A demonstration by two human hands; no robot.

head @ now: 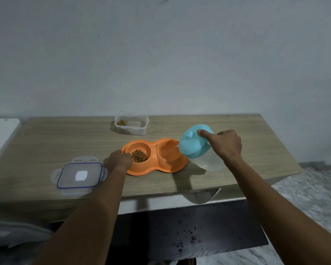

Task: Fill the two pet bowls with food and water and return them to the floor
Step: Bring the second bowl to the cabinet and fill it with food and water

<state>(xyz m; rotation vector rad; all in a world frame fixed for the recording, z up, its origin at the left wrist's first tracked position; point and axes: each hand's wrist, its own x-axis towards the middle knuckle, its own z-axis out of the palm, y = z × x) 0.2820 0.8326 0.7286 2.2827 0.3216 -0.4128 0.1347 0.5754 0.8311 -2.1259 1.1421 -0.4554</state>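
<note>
Faintly, water (174,148) from jug (194,150), left hand (118,160) fingers obscured at bowl (157,172)

Place: a home room
Signs: wood-grain tabletop (46,134) against a plain painted wall (161,54); marble-patterned floor (313,188); orange pet bowls (155,169)

Container (131,124) behind double bowl (154,157), lid (80,175) left

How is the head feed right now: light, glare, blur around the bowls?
Head view: dim, flat light; white glare patch on the container lid; table edges bowed by the wide lens; floor at right smeared; orange double bowl and jug sharp, the water stream faint.
</note>
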